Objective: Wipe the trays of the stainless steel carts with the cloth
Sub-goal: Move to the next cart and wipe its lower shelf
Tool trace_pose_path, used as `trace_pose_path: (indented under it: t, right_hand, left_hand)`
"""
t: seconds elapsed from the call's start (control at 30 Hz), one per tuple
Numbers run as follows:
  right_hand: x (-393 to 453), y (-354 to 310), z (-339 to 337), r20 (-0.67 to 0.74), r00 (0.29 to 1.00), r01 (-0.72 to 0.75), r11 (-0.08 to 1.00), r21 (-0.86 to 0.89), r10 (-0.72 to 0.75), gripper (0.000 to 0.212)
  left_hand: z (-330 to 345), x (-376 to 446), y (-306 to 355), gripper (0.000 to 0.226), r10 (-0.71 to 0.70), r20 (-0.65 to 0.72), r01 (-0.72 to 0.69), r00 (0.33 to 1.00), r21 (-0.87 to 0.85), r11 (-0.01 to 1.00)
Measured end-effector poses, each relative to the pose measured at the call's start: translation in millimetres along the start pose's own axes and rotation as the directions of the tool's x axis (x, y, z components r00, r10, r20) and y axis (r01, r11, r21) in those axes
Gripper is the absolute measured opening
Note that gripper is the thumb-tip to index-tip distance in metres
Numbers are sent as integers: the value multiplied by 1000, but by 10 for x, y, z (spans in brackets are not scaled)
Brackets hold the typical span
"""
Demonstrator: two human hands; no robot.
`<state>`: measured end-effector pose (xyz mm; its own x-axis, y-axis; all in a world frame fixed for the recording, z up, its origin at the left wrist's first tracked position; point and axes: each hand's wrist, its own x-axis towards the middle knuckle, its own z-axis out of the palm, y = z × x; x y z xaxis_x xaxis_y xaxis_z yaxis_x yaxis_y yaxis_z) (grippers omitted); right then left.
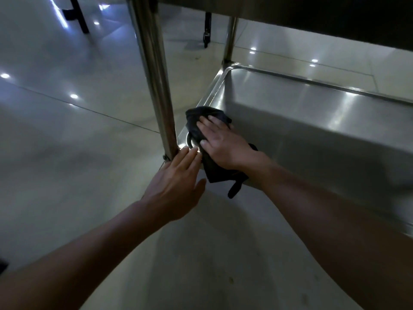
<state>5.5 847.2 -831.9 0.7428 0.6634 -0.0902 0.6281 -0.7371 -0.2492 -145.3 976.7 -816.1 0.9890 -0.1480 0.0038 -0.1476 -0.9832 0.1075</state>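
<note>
The lower tray (312, 113) of a stainless steel cart fills the right half of the view, under the dark underside of an upper tray (312, 16). A dark cloth (196, 121) lies over the tray's near-left corner, with one end hanging off the front rim. My right hand (221, 144) presses flat on the cloth with straight fingers. My left hand (176, 186) rests with straight fingers on the corner rim, at the foot of the cart's upright post (154, 74).
A second post (231, 36) stands at the tray's far-left corner. Glossy tiled floor (67, 130) spreads to the left and in front. A black caster (206, 34) and a dark furniture leg (78, 14) stand farther back.
</note>
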Motion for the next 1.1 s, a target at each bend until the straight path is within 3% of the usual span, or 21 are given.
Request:
trace_pose_path:
  t: [0.2,0.6,0.83,1.1]
  right_hand:
    - [283,214,-37,-46,998,-47,999,7,47,58]
    - [690,534,-176,-85,981,-175,985,0,174,57]
    - [676,677,-197,-96,976,-195,981,-10,193,58]
    - [197,1148,-272,-129,939,-321,947,6,319,59]
  left_hand:
    - [21,110,34,71,20,40,-24,999,104,994]
    - [19,416,22,63,71,9,-71,997,126,989]
    - [94,739,68,69,-11,-22,13,1000,90,996]
    - [133,837,393,66,7,-10,-8,1000,-30,1000]
